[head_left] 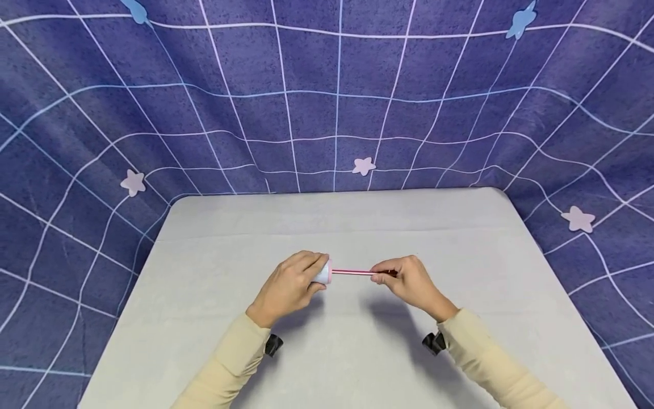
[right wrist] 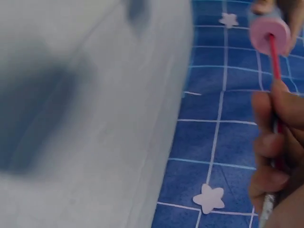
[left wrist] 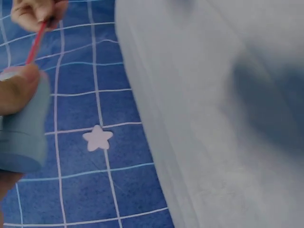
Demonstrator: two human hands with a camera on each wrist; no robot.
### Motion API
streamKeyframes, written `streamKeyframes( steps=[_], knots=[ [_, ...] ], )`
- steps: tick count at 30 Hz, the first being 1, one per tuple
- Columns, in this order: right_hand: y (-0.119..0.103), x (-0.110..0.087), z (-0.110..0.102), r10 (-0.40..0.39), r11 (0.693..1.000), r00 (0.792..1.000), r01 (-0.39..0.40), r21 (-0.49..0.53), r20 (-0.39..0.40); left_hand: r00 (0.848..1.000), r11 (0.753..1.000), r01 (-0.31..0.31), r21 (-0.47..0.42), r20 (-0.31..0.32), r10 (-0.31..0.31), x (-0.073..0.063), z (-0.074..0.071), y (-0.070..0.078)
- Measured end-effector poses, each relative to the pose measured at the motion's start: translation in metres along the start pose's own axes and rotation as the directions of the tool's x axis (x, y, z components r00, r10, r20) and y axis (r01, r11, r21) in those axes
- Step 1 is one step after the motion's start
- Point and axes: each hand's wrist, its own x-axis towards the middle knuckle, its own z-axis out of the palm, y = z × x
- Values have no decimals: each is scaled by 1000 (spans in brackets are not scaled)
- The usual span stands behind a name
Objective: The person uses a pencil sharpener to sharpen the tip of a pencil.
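Observation:
My left hand (head_left: 293, 284) grips a light blue cylinder with a pink end, a pencil sharpener (head_left: 323, 275), held sideways above the table. From the pink end runs a red striped pencil (head_left: 352, 272), its tip hidden in the hole there. On the right, my right hand (head_left: 411, 282) pinches the pencil with thumb and fingers, the rear part lying along the palm. The right wrist view shows the pink face of the sharpener (right wrist: 263, 35) with the pencil (right wrist: 275, 64) in its centre hole. In the left wrist view the sharpener's (left wrist: 23, 142) rounded base faces the camera.
A white-covered table (head_left: 327, 221) lies beneath both hands, and their shadows fall on it. Behind and at the sides hangs a blue curtain (head_left: 306, 113) with a grid of lines and stars. Dark cameras sit at both wrists.

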Motion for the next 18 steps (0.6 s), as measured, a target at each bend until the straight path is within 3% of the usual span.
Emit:
streamKeyframes(
  steps=[3,7,10,12,14,16,18],
  knots=[
    [-1,6,-9,141,982,979,-158,106,148,994,994,-76,78,-74,82,-2,6,1],
    [4,12,-18,198,943,927,-269,198,317,980,985,-120,121,-143,137,-7,16,2],
    [8,15,-20,217,921,903,-315,227,371,976,981,-126,147,-160,149,-9,20,3],
    [8,16,-18,221,932,913,-301,202,343,980,982,-109,152,-152,132,-9,20,3],
    [6,16,-14,195,966,946,-231,114,260,988,988,-72,137,-124,89,-8,18,1],
    [5,15,-9,124,992,982,-123,-18,145,997,995,-16,96,-78,24,-5,14,-2],
    [4,13,-4,-5,986,1000,10,-168,30,999,998,48,31,-14,-48,-2,8,-5]
  ],
)
